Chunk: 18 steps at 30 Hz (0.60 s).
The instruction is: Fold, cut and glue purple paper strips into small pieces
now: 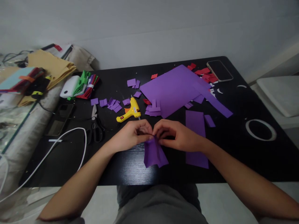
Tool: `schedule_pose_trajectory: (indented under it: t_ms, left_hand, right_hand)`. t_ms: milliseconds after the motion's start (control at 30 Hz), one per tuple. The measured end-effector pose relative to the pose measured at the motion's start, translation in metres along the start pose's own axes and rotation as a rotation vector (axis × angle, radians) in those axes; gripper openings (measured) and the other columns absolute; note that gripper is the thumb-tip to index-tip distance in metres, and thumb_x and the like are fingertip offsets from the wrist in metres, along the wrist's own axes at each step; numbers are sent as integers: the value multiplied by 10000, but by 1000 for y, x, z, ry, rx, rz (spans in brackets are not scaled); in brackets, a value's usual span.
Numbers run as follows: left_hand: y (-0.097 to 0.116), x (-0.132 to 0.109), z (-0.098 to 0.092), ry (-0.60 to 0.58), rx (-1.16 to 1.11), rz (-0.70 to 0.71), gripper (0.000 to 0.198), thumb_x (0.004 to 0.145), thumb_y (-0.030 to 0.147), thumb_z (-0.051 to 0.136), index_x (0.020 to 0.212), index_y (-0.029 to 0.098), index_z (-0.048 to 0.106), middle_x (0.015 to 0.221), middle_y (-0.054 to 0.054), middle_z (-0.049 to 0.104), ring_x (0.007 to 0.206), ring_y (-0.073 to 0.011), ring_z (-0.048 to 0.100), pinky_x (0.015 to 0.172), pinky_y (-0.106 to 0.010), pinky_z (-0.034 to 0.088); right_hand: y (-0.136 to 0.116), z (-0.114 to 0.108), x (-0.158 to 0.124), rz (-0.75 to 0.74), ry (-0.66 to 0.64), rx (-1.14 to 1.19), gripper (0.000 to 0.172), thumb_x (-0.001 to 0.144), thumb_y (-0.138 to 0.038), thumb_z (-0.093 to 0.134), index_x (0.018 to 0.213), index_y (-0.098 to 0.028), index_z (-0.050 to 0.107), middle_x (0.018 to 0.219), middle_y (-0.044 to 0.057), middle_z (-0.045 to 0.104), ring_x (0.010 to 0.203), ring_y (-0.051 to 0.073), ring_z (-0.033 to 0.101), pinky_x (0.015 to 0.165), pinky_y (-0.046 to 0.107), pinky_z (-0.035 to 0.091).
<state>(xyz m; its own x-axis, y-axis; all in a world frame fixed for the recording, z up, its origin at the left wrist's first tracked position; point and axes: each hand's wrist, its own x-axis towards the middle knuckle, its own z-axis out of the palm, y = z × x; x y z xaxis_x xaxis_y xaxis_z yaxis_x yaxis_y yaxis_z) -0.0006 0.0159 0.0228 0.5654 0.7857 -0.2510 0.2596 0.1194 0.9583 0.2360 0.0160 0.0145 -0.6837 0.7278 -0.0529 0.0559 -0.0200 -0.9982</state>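
Both hands meet near the front of the black table, pinching the top of a folded purple paper (154, 153) whose pleats fan out below. My left hand (133, 135) grips its upper left edge between thumb and fingers. From the other side, my right hand (178, 135) pinches the same top edge, fingertips touching those of my left. Just beyond my left hand lies a yellow glue gun (132, 111). A purple strip (195, 133) lies flat, partly beneath my right forearm. Behind the hands is a large purple sheet (173, 88).
Scissors (95, 124), a white cable (81, 129) and a dark phone (62, 119) lie left. Small purple pieces (114, 105) are scattered behind. Red scraps (205, 73), another phone (219, 70) and a white ring (261, 130) are right. The table (130, 175) ends near my lap.
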Motion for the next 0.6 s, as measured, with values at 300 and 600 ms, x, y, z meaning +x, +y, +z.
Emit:
schedule_pose_trajectory:
  t_ms: [300, 600]
  left_hand:
    - [-1, 0, 0, -32, -68, 11, 179, 850, 195, 766, 907, 166, 599, 821, 6, 698, 758, -116, 668, 718, -230, 510]
    - [1, -2, 1, -41, -33, 26, 138, 851, 137, 707, 928, 165, 596, 837, -2, 689, 753, -116, 659, 706, -234, 510]
  right_hand:
    - [1, 0, 1, -136, -6, -299, 213, 832, -38, 753, 990, -180, 748, 976, 18, 719, 844, 125, 717, 789, 243, 590]
    - [3, 1, 0, -184, 36, -370, 202, 797, -54, 775, 957, -173, 740, 858, -4, 757, 743, 123, 725, 714, 225, 572]
